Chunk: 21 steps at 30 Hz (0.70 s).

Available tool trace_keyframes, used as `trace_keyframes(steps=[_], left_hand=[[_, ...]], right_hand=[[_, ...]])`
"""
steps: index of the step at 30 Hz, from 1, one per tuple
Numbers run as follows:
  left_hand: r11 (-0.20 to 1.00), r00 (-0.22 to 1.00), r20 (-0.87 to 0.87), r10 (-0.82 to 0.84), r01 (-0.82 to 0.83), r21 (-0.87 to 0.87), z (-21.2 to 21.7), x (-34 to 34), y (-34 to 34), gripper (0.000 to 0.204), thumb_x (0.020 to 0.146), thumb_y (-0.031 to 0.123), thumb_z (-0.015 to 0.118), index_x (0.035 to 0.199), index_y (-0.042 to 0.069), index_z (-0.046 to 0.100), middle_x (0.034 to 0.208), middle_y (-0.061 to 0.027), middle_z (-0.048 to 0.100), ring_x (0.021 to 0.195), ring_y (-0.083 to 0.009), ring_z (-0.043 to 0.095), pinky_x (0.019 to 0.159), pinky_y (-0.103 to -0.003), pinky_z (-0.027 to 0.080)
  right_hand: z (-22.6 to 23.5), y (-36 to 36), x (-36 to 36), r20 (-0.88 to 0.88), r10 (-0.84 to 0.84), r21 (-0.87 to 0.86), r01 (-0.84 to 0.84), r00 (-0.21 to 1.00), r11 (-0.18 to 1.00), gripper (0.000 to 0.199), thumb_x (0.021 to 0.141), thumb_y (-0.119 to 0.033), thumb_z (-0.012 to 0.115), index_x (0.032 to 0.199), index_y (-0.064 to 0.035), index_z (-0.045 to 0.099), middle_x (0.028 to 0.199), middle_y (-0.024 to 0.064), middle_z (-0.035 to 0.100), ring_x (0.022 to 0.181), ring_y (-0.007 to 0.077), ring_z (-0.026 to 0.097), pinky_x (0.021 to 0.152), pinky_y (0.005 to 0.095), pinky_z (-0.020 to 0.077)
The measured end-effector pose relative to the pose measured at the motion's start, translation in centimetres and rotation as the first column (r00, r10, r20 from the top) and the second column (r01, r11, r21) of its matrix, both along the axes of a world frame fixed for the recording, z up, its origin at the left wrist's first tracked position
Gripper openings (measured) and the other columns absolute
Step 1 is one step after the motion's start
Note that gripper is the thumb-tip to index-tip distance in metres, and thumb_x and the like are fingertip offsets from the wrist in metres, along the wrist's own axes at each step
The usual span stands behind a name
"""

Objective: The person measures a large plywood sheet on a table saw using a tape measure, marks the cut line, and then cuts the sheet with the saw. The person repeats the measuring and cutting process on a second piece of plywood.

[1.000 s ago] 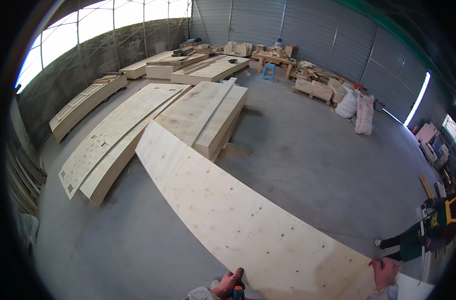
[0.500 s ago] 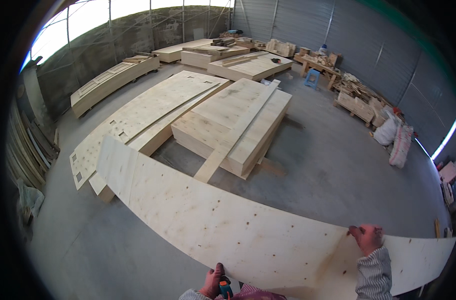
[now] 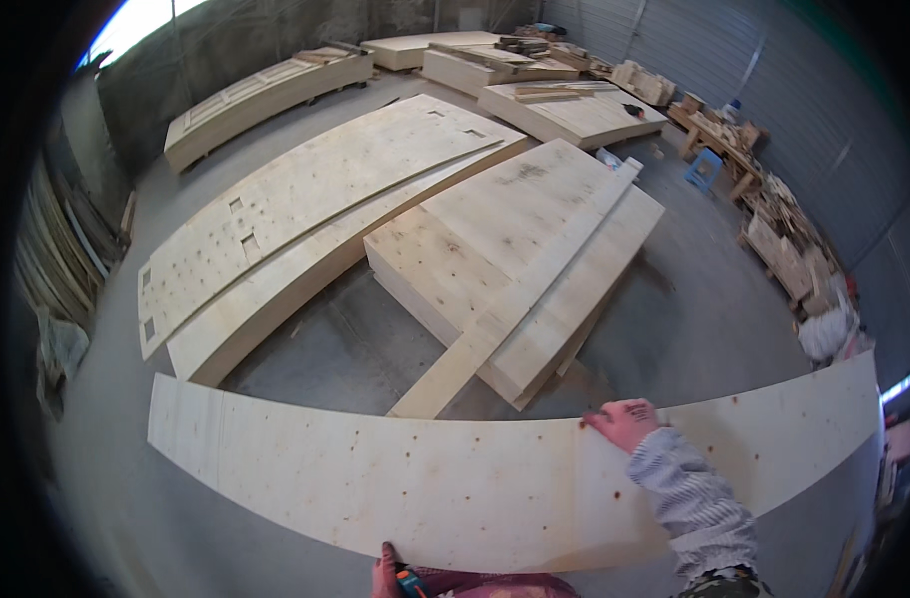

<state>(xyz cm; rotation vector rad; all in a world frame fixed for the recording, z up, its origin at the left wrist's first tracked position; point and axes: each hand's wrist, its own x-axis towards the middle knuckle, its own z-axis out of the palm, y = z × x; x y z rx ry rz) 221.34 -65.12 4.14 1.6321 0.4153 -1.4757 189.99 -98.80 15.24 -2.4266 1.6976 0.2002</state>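
A long pale plywood sheet point(image 3: 395, 478) stretches across the lower part of the view, from far left to far right. My right hand point(image 3: 622, 422), in a striped grey sleeve, grips its far edge right of centre. My left hand point(image 3: 385, 571) holds the near edge at the bottom of the view, and a small blue and orange tool point(image 3: 411, 583) lies against the same hand. The sheet is held above the concrete floor point(image 3: 345, 344).
Stacks of plywood point(image 3: 520, 259) lie straight ahead, with long drilled panels point(image 3: 305, 209) to their left. More stacks point(image 3: 565, 105) stand farther back. Boards lean on the left wall point(image 3: 71, 239). Timber offcuts and a blue stool point(image 3: 704, 167) line the right side.
The view has turned left and tipped down. The sheet now runs crosswise instead of pointing away. My right hand has shifted along its far edge toward the centre.
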Motion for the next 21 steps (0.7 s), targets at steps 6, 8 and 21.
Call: trace_keyframes(steps=[6, 8, 21], left_hand=[[0.993, 0.992, 0.034, 0.12, -0.12, 0.02, -3.9, 1.6, -8.6, 0.058, 0.082, 0.066, 0.053, 0.078, 0.008, 0.057, 0.051, -0.0014, 0.046, 0.042, -0.0154, 0.047, 0.038, -0.027, 0.038], [0.996, 0.995, 0.04, 0.088, -0.089, 0.013, -6.6, 2.1, -10.3, 0.074, 0.082, 0.069, 0.051, 0.097, -0.004, 0.057, 0.052, -0.0054, 0.048, 0.041, -0.0206, 0.051, 0.036, -0.03, 0.041], [0.825, 0.864, 0.02, 0.504, -0.488, 0.286, -17.8, -7.3, -29.0, 0.064, 0.084, 0.067, 0.049, 0.091, 0.004, 0.059, 0.057, -0.004, 0.053, 0.042, -0.0179, 0.049, 0.038, -0.032, 0.041]], right_hand=[[-13.0, -16.1, 7.8, -0.113, 0.213, 0.286, -0.173, 0.97, 0.942, 0.056, 0.091, -0.055, 0.038, 0.093, -0.0079, 0.067, 0.094, 0.0127, 0.068, 0.095, 0.0266, 0.063, 0.089, 0.0407, 0.0402], [-16.9, -20.4, 10.1, -0.137, 0.28, 0.351, -0.218, 0.95, 0.911, 0.057, 0.092, -0.055, 0.035, 0.096, -0.0078, 0.067, 0.097, 0.0127, 0.068, 0.098, 0.0259, 0.062, 0.091, 0.0407, 0.0393], [-36.1, -42.4, 17.4, -0.127, 0.622, 0.402, -0.533, 0.773, 0.745, 0.058, 0.092, -0.057, 0.036, 0.11, -0.0081, 0.063, 0.104, 0.0101, 0.066, 0.101, 0.026, 0.061, 0.094, 0.0396, 0.0381]])
